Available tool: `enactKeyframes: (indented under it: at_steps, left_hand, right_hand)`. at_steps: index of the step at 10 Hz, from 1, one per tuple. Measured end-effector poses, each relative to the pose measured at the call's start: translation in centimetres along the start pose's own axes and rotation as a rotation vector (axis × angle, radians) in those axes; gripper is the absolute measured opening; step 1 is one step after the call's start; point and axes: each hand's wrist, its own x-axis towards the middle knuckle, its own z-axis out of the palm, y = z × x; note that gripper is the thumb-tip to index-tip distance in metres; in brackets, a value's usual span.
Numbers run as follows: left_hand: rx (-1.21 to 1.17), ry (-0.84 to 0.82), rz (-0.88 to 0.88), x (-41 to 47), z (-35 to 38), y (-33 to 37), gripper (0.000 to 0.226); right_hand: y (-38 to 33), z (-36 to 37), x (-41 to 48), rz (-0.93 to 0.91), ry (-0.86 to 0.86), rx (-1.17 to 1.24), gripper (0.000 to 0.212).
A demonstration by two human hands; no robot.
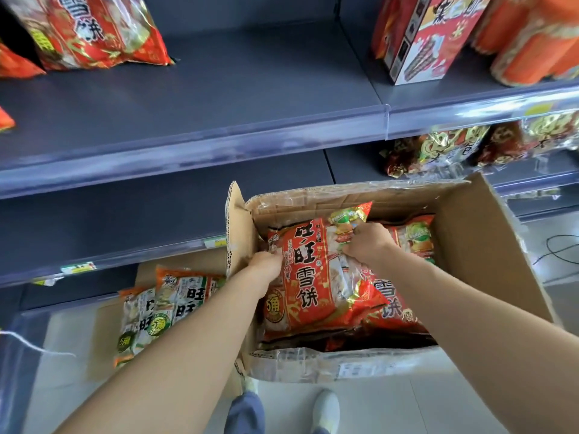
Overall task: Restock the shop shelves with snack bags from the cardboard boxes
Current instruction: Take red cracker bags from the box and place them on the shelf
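Cardboard box [488, 252] stands open in front of the shelves, holding red snack bags. The left hand [266, 266] pinches the left edge of the top red rice-cracker bag [308, 277], and the right hand [368, 242] curls round its upper right corner. The bag lies inside the box. Green-and-white bags [169, 305] lie at the lower left. Another red bag [91, 29] stands on the upper shelf [219, 89].

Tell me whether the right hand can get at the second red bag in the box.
Probably not yet: the right hand grips the top red bag, which lies over the second red bag. Its lower right part shows uncovered in the open cardboard box.
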Motion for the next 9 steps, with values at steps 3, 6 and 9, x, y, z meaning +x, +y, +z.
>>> enactKeyframes:
  at_steps: [3,6,9]
  left_hand:
    - [-0.058,-0.24,0.088,3.6,2.2,-0.1,0.125]
    - [-0.136,-0.095,0.31,-11.2,-1.0,3.7,0.076]
    - [-0.329,0.197,0.556,-17.2,-12.0,7.2,0.045]
  right_hand:
    - [2.8,-7.4,-3.7,0.068,0.032,0.277,0.01]
    - [-1.2,-10.4,-10.2,-0.069,0.154,0.446,0.054]
    - [-13.0,-11.2,-13.9,-0.373,0.143,0.478,0.052]
